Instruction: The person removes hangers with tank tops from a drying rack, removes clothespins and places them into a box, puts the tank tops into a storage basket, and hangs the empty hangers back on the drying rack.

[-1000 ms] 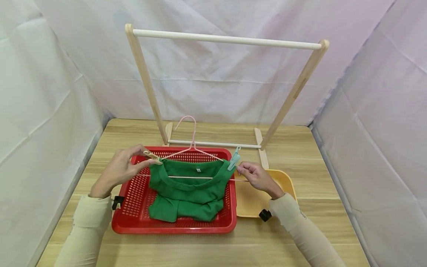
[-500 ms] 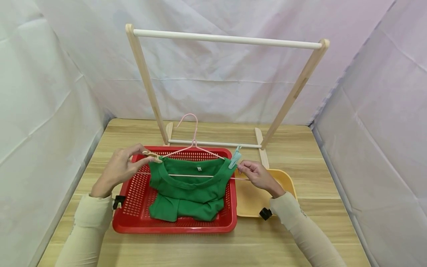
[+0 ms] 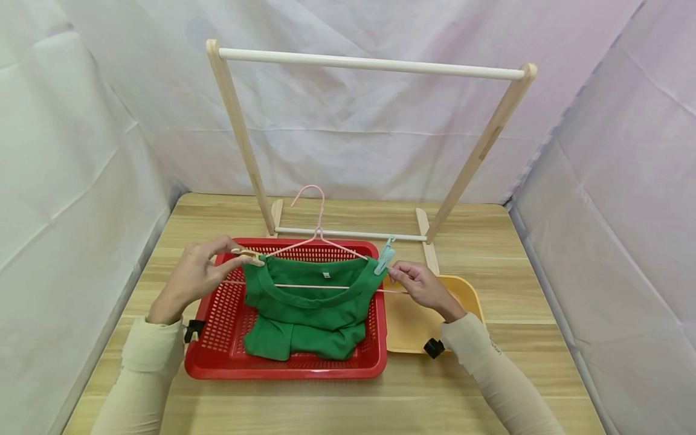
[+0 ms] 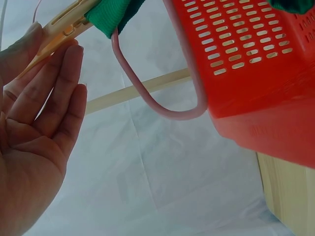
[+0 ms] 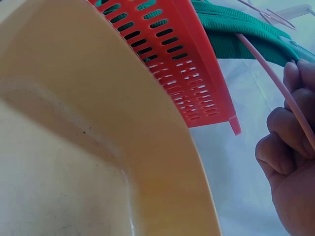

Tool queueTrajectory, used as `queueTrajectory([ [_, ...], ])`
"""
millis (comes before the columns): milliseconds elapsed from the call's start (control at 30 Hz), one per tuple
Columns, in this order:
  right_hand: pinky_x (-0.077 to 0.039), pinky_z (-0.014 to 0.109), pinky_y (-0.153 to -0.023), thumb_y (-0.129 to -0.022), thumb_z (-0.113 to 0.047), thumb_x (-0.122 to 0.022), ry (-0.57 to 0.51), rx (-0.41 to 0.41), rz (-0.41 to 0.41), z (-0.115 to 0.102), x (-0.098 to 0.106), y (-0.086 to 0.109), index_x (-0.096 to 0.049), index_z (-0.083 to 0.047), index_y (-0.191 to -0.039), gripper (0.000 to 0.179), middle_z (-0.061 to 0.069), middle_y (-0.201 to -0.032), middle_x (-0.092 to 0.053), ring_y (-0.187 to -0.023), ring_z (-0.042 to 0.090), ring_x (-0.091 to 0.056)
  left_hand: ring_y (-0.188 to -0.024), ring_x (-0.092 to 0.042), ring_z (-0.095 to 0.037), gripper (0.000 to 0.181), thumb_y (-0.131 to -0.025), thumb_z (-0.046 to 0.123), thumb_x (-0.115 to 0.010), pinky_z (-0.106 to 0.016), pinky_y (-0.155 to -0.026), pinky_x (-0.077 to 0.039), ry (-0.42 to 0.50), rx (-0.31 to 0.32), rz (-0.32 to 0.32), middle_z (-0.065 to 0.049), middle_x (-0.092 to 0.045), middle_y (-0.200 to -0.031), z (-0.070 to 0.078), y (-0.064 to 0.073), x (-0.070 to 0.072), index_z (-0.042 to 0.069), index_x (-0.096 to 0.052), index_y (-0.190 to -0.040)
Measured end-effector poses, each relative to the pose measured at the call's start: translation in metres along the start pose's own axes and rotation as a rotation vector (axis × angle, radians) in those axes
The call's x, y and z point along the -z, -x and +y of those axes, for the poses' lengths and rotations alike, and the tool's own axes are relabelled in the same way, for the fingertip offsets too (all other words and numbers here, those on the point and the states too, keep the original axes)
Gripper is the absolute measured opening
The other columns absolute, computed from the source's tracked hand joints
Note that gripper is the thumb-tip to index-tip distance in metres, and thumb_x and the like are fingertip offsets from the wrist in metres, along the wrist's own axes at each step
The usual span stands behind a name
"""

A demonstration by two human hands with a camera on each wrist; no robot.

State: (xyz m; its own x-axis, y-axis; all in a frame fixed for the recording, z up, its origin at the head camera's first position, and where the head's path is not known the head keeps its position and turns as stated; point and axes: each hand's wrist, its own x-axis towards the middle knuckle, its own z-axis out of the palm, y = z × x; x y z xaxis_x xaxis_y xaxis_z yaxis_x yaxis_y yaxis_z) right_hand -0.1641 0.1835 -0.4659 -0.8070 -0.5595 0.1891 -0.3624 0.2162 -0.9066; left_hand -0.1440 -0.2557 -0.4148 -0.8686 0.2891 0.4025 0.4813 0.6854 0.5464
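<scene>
A green sleeveless top (image 3: 312, 308) hangs on a pink hanger (image 3: 319, 232), its lower part gathered in the red basket (image 3: 285, 372). My left hand (image 3: 193, 275) pinches a pale yellow clothespin (image 3: 249, 256) between thumb and fingers; in the left wrist view the jaws of that clothespin (image 4: 69, 23) bite the top's shoulder at the hanger's end. A light blue clothespin (image 3: 385, 257) is clipped on the other shoulder. Just beside it, my right hand (image 3: 421, 287) pinches the top's shoulder edge with curled fingers, and the hanger's lower bar runs across those fingers in the right wrist view.
Behind the basket stands a wooden rack with a white top rail (image 3: 370, 63) and a lower white bar (image 3: 353, 234). A yellow tray (image 3: 405, 338) lies against the basket's right side on the wooden table (image 3: 522, 362). White cloth (image 3: 359, 163) encloses the back and sides.
Hanger and green top have shifted slightly up and to the right, the hook most visibly. Both hands keep their pinch and have barely moved.
</scene>
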Motion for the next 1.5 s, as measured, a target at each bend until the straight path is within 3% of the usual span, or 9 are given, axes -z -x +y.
queueTrajectory([
  [200, -0.041, 0.024, -0.059, -0.1, 0.007, -0.048, -0.009, 0.023, 0.007, 0.001, 0.0, 0.001, -0.061, -0.002, -0.081, 0.025, -0.004, -0.078, -0.056, -0.061, 0.023, -0.043, -0.051, -0.035, -0.004, 0.021, -0.078, 0.003, -0.082, -0.021, -0.045, -0.032, 0.015, -0.002, 0.03, 0.003, -0.065, -0.068, 0.003, 0.003, 0.002, 0.016, -0.067, -0.082],
  [333, -0.043, 0.029, -0.062, -0.1, 0.008, -0.048, -0.01, 0.03, 0.004, 0.002, 0.001, 0.002, -0.06, -0.001, -0.081, 0.024, 0.003, -0.077, -0.057, -0.065, 0.031, -0.045, -0.053, -0.041, -0.004, 0.021, -0.078, 0.002, -0.082, -0.019, -0.042, -0.035, 0.042, 0.009, 0.042, -0.001, -0.068, -0.071, 0.004, 0.004, 0.004, 0.016, -0.066, -0.081],
  [600, -0.045, 0.03, -0.064, -0.1, 0.007, -0.048, 0.004, 0.024, 0.01, 0.005, 0.004, 0.003, -0.061, -0.003, -0.082, 0.024, -0.003, -0.078, -0.055, -0.068, 0.009, -0.047, -0.045, -0.026, 0.006, 0.023, -0.074, -0.002, -0.083, -0.018, -0.037, -0.025, 0.034, -0.011, 0.111, 0.003, -0.066, -0.066, 0.005, 0.005, 0.01, 0.015, -0.068, -0.079],
  [733, -0.045, 0.03, -0.066, -0.1, 0.006, -0.048, 0.003, 0.016, 0.009, 0.005, 0.004, 0.002, -0.06, -0.003, -0.081, 0.025, -0.005, -0.079, -0.055, -0.071, 0.006, -0.048, -0.046, -0.024, 0.006, 0.023, -0.074, -0.001, -0.084, -0.019, -0.037, -0.024, 0.035, -0.015, 0.107, 0.004, -0.065, -0.066, 0.007, 0.004, 0.01, 0.016, -0.068, -0.078],
  [1000, -0.044, 0.035, -0.064, -0.101, 0.006, -0.047, -0.01, 0.001, 0.007, 0.004, 0.004, 0.001, -0.059, 0.001, -0.081, 0.023, 0.02, -0.078, -0.054, -0.072, 0.038, -0.046, -0.042, -0.022, 0.01, 0.025, -0.072, -0.002, -0.084, -0.018, -0.037, -0.024, 0.031, -0.044, 0.116, 0.002, -0.065, -0.065, 0.01, 0.004, 0.008, 0.015, -0.067, -0.078],
  [1067, -0.042, 0.033, -0.061, -0.101, 0.005, -0.047, -0.014, -0.003, 0.006, 0.004, 0.004, 0.001, -0.059, 0.001, -0.082, 0.023, 0.019, -0.077, -0.054, -0.068, 0.032, -0.046, -0.044, -0.025, 0.008, 0.026, -0.071, -0.002, -0.085, -0.018, -0.038, -0.025, 0.026, -0.06, 0.119, 0.003, -0.064, -0.065, 0.013, 0.004, 0.007, 0.015, -0.067, -0.078],
  [1233, -0.038, 0.026, -0.052, -0.1, 0.006, -0.048, -0.015, 0.019, 0.004, 0.008, 0.004, -0.001, -0.059, -0.003, -0.081, 0.024, -0.002, -0.076, -0.052, -0.062, 0.007, -0.041, -0.052, -0.028, -0.001, 0.028, -0.069, -0.004, -0.085, -0.02, -0.044, -0.026, 0.019, -0.103, 0.102, 0.009, -0.056, -0.063, 0.023, 0.002, 0.002, 0.015, -0.069, -0.082],
  [1367, -0.036, 0.024, -0.048, -0.1, 0.008, -0.047, -0.013, 0.042, 0.008, 0.026, 0.005, -0.002, -0.059, -0.003, -0.08, 0.026, -0.006, -0.074, -0.051, -0.059, 0.004, -0.039, -0.053, -0.036, -0.003, 0.028, -0.069, -0.004, -0.085, -0.018, -0.048, -0.032, 0.051, -0.153, 0.085, 0.006, -0.066, -0.073, 0.032, 0.0, -0.004, 0.014, -0.07, -0.086],
  [1500, -0.035, 0.024, -0.048, -0.101, 0.007, -0.046, -0.011, 0.045, 0.015, 0.039, 0.005, -0.004, -0.059, -0.003, -0.081, 0.026, -0.006, -0.072, -0.049, -0.058, 0.004, -0.039, -0.062, -0.057, -0.009, 0.018, -0.077, 0.006, -0.083, -0.013, -0.062, -0.045, 0.086, -0.217, 0.072, -0.001, -0.074, -0.085, 0.04, -0.002, -0.009, 0.011, -0.072, -0.091],
])
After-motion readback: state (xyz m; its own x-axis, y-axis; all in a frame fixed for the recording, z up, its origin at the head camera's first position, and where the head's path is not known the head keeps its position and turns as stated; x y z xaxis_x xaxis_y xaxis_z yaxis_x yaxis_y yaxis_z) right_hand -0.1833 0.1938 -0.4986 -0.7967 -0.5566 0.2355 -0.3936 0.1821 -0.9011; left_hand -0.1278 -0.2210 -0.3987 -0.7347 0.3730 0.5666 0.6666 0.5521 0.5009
